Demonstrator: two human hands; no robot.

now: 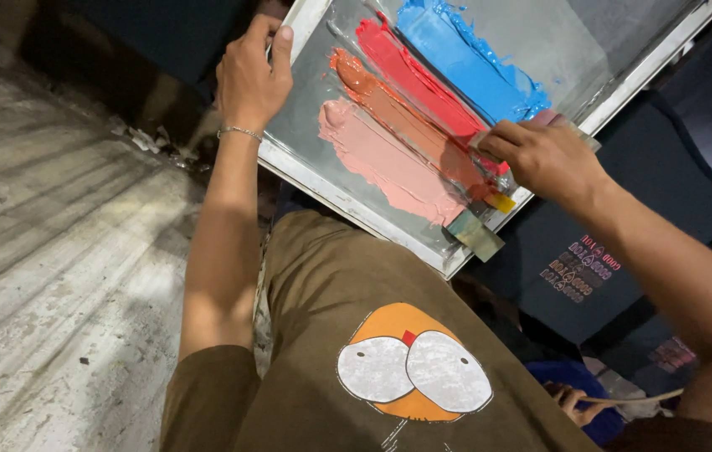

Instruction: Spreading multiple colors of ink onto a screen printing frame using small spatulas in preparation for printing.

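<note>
While your left hand (251, 75) is clamping the white frame edge of the printing screen (305, 172), your right hand (540, 155) is gripping the squeegee (480, 224), fingers closed on it, at the screen's near edge. Four ink stripes are lying side by side on the mesh: pink (385, 163), orange (398, 117), red (410, 79), blue (465, 59). Dark printed fabric (578, 268) is sitting beneath.
</note>
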